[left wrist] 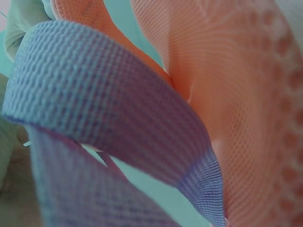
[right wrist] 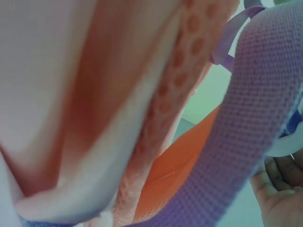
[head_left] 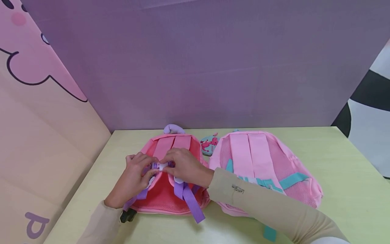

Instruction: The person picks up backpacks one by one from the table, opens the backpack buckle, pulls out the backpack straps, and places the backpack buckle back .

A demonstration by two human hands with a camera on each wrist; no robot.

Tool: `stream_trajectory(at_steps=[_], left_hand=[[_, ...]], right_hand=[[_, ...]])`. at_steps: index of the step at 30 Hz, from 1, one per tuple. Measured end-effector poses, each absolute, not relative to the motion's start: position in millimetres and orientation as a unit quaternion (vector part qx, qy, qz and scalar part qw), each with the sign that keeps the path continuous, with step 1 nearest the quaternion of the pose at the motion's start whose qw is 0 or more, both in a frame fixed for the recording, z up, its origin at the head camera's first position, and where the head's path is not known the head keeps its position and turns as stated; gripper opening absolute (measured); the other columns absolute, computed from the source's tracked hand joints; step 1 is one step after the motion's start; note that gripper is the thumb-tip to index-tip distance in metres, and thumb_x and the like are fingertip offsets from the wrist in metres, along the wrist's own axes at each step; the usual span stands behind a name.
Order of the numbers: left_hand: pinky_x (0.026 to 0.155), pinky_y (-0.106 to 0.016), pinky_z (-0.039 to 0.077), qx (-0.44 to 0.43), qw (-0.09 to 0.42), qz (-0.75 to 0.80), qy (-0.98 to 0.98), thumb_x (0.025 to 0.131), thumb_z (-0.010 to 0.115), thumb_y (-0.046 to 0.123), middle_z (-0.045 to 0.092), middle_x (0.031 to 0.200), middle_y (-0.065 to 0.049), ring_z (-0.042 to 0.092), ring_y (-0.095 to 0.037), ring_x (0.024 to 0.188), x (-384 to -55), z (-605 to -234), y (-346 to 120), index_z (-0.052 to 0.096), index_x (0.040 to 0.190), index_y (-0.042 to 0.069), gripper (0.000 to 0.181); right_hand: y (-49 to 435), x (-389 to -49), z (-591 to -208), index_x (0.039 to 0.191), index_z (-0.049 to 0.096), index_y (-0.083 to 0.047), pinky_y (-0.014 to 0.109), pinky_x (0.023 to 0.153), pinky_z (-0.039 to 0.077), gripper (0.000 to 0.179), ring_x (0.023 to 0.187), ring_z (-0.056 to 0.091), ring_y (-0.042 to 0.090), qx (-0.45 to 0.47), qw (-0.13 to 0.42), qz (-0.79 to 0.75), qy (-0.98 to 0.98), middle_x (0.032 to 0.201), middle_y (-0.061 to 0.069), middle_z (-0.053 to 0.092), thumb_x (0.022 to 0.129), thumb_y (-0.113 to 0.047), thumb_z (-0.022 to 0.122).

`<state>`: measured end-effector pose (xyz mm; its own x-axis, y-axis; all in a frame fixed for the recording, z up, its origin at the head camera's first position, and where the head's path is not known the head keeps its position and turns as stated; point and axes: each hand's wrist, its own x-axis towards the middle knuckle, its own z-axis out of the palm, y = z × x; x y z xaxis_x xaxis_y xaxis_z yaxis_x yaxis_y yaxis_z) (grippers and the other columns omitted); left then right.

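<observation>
Left hand and right hand: both pinching the chest buckle over the left backpack, flat on the bench. Second backpack just beside.

Purple strap beside pink mesh (blurred, probably backpack).

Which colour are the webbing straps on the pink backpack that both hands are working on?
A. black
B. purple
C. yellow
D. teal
B: the left hand and the right hand pinch a small buckle on the left pink mesh-backed backpack, whose woven straps are purple; teal straps belong to the other pink backpack.
</observation>
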<state>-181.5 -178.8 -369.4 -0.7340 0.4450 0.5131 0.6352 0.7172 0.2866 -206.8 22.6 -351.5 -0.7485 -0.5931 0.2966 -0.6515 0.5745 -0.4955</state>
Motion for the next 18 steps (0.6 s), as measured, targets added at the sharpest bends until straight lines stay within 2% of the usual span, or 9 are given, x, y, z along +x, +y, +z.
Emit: stream_trajectory(at_steps=[18], left_hand=[[0.083,-0.046,0.028,-0.292,0.202,-0.224,-0.908,0.067,0.086,0.016,0.065,0.101,-0.005,0.054,-0.020,0.098,-180.2,-371.1,-178.4,0.068,0.105,0.007,0.044]], right_hand=[[25.5,-206.5,-352.6,0.105,0.074,-0.014,0.017,0.068,0.044,0.028,0.081,0.057,0.007,0.355,0.050,0.298,-0.885,0.091,-0.005,0.066,0.078,-0.017,0.079]])
